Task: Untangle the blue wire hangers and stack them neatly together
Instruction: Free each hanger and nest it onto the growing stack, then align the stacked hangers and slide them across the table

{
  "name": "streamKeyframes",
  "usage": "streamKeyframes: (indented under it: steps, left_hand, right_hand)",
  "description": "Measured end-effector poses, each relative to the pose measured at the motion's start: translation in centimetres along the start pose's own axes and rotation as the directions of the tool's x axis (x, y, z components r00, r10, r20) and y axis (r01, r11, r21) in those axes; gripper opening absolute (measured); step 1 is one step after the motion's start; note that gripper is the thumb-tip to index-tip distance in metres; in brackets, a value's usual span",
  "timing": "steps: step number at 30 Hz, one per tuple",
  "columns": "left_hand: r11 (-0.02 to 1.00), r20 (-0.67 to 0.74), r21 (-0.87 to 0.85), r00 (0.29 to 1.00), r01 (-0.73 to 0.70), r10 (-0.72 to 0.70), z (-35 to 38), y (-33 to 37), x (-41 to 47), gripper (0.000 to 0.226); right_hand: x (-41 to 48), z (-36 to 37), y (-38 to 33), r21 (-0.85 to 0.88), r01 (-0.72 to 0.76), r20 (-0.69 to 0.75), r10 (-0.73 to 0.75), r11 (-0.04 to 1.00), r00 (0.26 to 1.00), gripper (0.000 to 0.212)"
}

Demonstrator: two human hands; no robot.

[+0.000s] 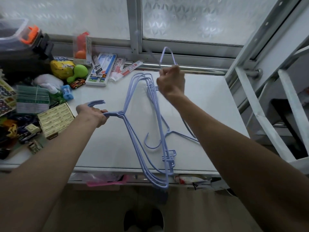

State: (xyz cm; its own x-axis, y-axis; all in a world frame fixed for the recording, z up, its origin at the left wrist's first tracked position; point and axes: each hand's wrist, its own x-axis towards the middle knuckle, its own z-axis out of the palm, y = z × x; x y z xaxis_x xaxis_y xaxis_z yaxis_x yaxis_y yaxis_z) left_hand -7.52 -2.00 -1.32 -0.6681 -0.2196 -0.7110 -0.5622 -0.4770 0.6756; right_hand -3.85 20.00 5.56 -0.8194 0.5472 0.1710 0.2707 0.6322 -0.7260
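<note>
My left hand [93, 113] grips the necks of a bundle of several blue wire hangers [133, 128]; their hooks stick out past my fingers to the left. The bundle hangs over the white table [209, 106], and its lower corners drop below the table's front edge. My right hand [171, 80] is raised near the window sill, shut on one separate blue hanger [167, 54]. That hanger's corner pokes up above my fist, while its hook curls near the bundle's middle.
Clutter fills the table's left side: a green toy [78, 72], a toy car [77, 84], boxes [56, 119], packets [107, 64], a black container [21, 52]. A frosted window runs behind. A white metal frame [260, 84] stands at right. Pink items lie under the table's front edge.
</note>
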Motion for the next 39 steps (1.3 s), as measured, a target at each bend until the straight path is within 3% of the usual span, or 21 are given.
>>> streamKeyframes:
  steps: [2,3,4,10,16,19,21,23,26,28,30,33,36,39]
  left_hand:
    - [0.991,0.068,-0.119,0.997,0.054,-0.046,-0.4,-0.1,-0.9,0.053]
    - [0.963,0.038,-0.237,0.992,0.125,-0.120,-0.4,0.0,-0.8,0.053]
    - [0.958,0.007,-0.232,0.985,0.170,-0.173,-0.5,0.1,-1.2,0.047]
    - [0.893,0.008,-0.368,0.961,0.260,-0.276,-0.6,0.4,-2.3,0.042]
    - [0.947,0.074,-0.244,0.978,0.208,-0.195,-0.5,0.2,-2.5,0.037]
    - [0.937,0.072,-0.286,0.980,0.200,-0.187,-0.4,0.1,-2.6,0.036]
    - [0.938,0.076,-0.276,0.977,0.210,-0.197,-0.4,0.2,-2.3,0.034]
    - [0.931,0.082,-0.286,0.974,0.228,-0.213,-0.5,0.3,-1.8,0.029]
    - [0.902,0.106,-0.347,0.966,0.258,-0.236,-0.8,0.2,-1.7,0.024]
    - [0.897,0.100,-0.366,0.969,0.248,-0.227,-0.9,0.2,-1.7,0.027]
    - [0.915,0.068,-0.340,0.976,0.218,-0.208,-0.8,0.1,-1.9,0.033]
    - [0.945,0.002,-0.274,0.982,0.180,-0.187,-0.1,0.2,-2.3,0.036]
    - [0.946,-0.046,-0.290,0.985,0.146,-0.166,0.3,0.2,-2.7,0.036]
    - [0.931,0.017,-0.343,0.992,0.122,-0.124,0.0,0.2,-2.6,0.037]
  right_hand:
    - [-2.3,0.7,-0.9,-0.160,0.103,0.128,-0.083,0.982,0.988,0.021]
    - [-3.6,1.1,-1.2,-0.222,0.156,0.190,-0.114,0.963,0.975,0.023]
    - [-4.8,1.6,-1.5,-0.258,0.204,0.238,-0.143,0.944,0.961,0.025]
    - [-10.0,4.0,-2.0,-0.325,0.374,0.428,-0.217,0.869,0.877,0.023]
    - [-11.8,5.4,-1.0,-0.350,0.411,0.435,-0.243,0.842,0.867,0.024]
    - [-11.2,5.5,-0.8,-0.337,0.451,0.436,-0.288,0.826,0.853,0.023]
    - [-10.7,5.3,-0.5,-0.331,0.501,0.442,-0.338,0.799,0.831,0.036]
    - [-10.0,4.8,-0.1,-0.304,0.454,0.390,-0.325,0.837,0.861,0.049]
    - [-8.2,3.3,1.6,-0.183,0.072,0.181,-0.039,0.980,0.983,0.044]
    - [-7.0,2.3,3.9,-0.195,-0.220,0.091,0.241,0.956,0.966,0.035]
    - [-6.6,1.5,6.4,-0.300,-0.346,0.156,0.404,0.889,0.901,0.031]
    - [-7.1,1.5,8.4,-0.415,-0.269,0.338,0.421,0.869,0.841,0.037]
    - [-7.2,1.7,8.8,-0.475,-0.155,0.361,0.353,0.866,0.863,0.024]
    - [-6.9,1.5,8.6,-0.458,-0.123,0.388,0.323,0.880,0.863,0.012]
